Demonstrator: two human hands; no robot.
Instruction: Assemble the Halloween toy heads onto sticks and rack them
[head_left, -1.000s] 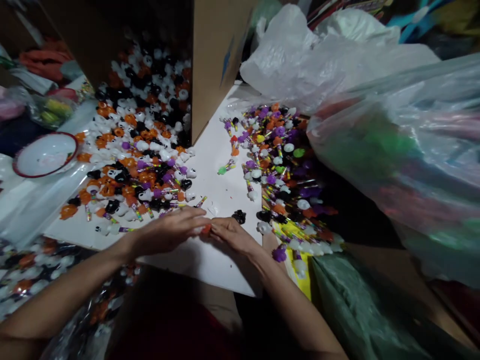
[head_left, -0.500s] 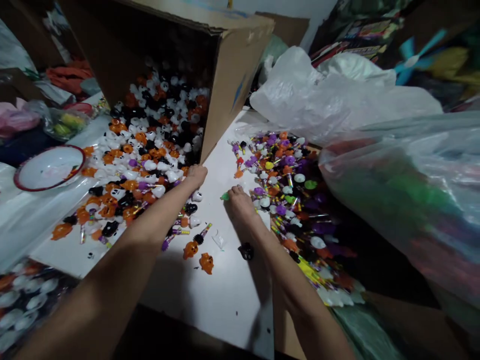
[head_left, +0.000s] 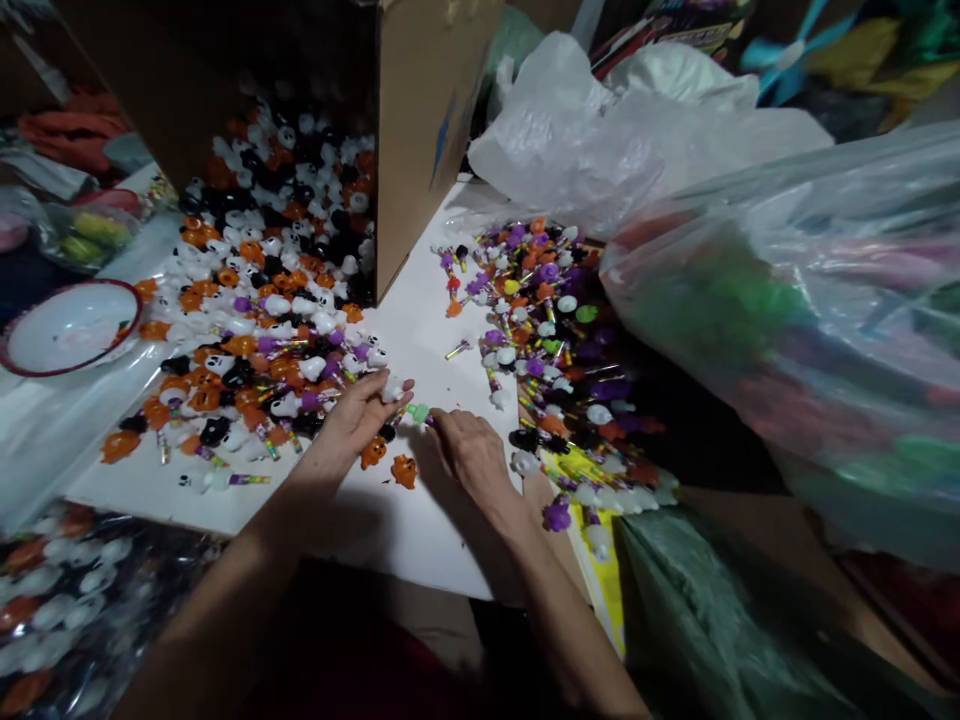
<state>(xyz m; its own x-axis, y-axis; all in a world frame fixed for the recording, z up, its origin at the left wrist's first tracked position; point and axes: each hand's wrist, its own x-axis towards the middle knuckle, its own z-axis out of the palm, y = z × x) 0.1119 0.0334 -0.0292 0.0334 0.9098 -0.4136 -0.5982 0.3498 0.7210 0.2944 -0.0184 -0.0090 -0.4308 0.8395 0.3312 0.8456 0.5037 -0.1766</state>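
Observation:
My left hand (head_left: 354, 420) is closed in a pinch on a small white plastic piece (head_left: 393, 391), above the white tabletop. Facing it, my right hand (head_left: 471, 452) has its fingertips together on a small tube with a pale green top (head_left: 417, 412). The two pieces are close to each other; whether they touch I cannot tell. Two orange ghost-shaped pieces (head_left: 404, 471) lie just below the hands. Left of my left hand spreads a heap of white, orange and black ghost and pumpkin pieces (head_left: 217, 380), some with patterned tubes.
A cardboard box (head_left: 424, 130) on its side spills pieces onto the white table (head_left: 420, 545). Tubes with coloured tops (head_left: 517, 300) pile up at the right edge. Beyond are a large clear bag (head_left: 750, 330), white plastic sheeting (head_left: 555, 120) and a red-rimmed bowl (head_left: 71, 325).
My left hand has come back from the box corner and now holds a white piece. My right hand has drawn nearer with the green-topped tube. The view has shifted.

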